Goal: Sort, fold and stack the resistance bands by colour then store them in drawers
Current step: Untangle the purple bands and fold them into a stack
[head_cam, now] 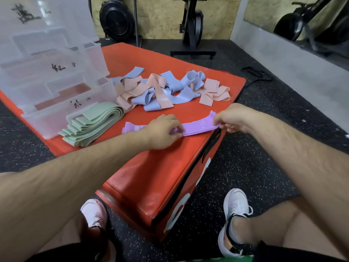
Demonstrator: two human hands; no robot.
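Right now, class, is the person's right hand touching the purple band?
Touching. The head view shows the right hand pinching the right end of the purple band, with no gap visible.

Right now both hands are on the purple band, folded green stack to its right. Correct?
No. In the head view the folded green stack lies to the left of the purple band, by the clear drawers. The left hand and right hand are both on the band.

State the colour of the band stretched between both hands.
Lilac purple; the band, held by left hand and right hand, shows best in head view.
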